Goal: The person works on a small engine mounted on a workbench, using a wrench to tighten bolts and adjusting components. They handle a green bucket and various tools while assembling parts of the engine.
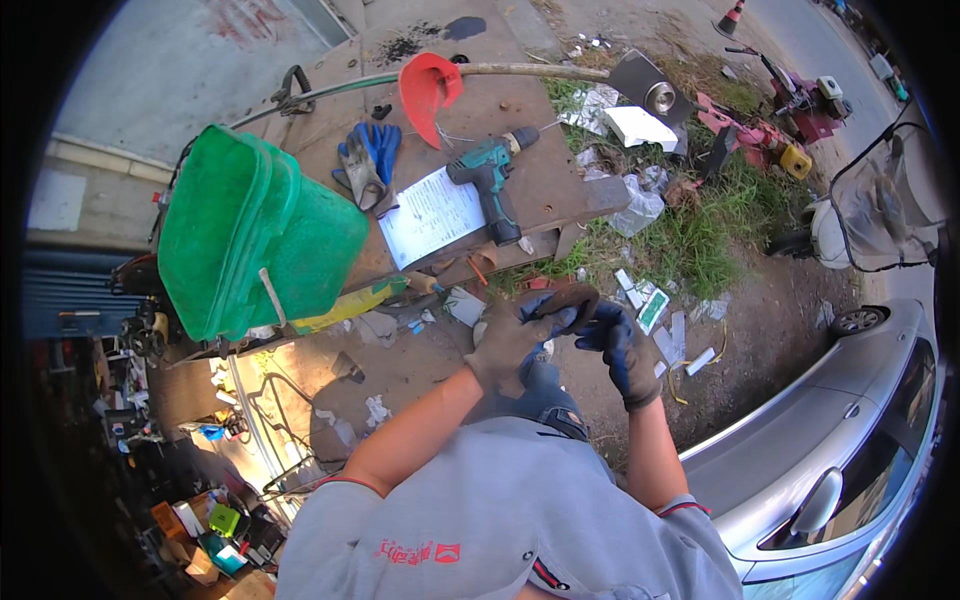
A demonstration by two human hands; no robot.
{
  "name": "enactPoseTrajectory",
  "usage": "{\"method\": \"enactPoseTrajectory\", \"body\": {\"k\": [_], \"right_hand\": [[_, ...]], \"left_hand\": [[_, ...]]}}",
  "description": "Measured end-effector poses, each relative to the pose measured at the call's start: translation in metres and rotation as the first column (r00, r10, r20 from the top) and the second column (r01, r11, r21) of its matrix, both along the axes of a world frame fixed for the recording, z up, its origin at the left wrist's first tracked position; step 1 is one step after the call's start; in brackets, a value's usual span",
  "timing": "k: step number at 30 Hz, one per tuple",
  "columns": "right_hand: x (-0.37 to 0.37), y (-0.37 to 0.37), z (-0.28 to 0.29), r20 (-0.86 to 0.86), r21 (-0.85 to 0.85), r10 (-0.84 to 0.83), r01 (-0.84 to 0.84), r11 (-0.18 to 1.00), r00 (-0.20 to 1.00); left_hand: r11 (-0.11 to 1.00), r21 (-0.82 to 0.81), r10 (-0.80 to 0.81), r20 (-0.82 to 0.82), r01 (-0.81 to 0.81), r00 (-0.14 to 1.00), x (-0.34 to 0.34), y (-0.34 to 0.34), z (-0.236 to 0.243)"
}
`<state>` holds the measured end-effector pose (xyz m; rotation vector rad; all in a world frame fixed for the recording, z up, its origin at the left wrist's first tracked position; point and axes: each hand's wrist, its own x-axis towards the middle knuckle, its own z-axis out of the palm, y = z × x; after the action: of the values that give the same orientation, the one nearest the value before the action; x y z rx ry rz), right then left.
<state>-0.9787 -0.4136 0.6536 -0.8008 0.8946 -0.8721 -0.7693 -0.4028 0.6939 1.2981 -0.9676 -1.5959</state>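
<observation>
Both of my hands are gloved and raised in front of my waist. The fingers of my left hand (508, 345) close round a dark brown, curved band-like piece (572, 299), whose exact kind I cannot make out. My right hand (620, 352) grips the other side of it with bent fingers. Beyond my hands stands a wooden bench (545, 195). On it lie a teal and black cordless drill (490, 178), a printed sheet of paper (430, 218), a pair of blue and grey work gloves (368, 165) and a red curved plastic guard (428, 92).
A green plastic bucket (265, 235) stands at the bench's left side. A long pole (530, 70) crosses the far edge. Litter and grass (715, 230) cover the ground on the right, near a silver car (800, 440). Cluttered boxes (205, 530) sit at lower left.
</observation>
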Motion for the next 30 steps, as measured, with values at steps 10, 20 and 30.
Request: {"method": "enactPoseTrajectory", "body": {"k": [10,20,30], "right_hand": [[-0.001,-0.045,-0.022,-0.286,-0.090,-0.064,0.040,0.995,0.956],[-0.072,-0.199,-0.029,-0.387,-0.744,-0.668,0.213,0.634,0.635],[-0.063,-0.200,0.025,-0.193,-0.573,-0.575,0.384,0.724,0.795]], "left_hand": [[0.991,0.116,0.089,-0.126,-0.075,0.988,-0.035,-0.011,-0.060],[0.911,0.336,0.051,0.485,-0.241,0.873,0.100,0.124,-0.128],[0.644,0.647,-0.113,0.608,-0.408,0.786,0.185,0.374,-0.206]]}}
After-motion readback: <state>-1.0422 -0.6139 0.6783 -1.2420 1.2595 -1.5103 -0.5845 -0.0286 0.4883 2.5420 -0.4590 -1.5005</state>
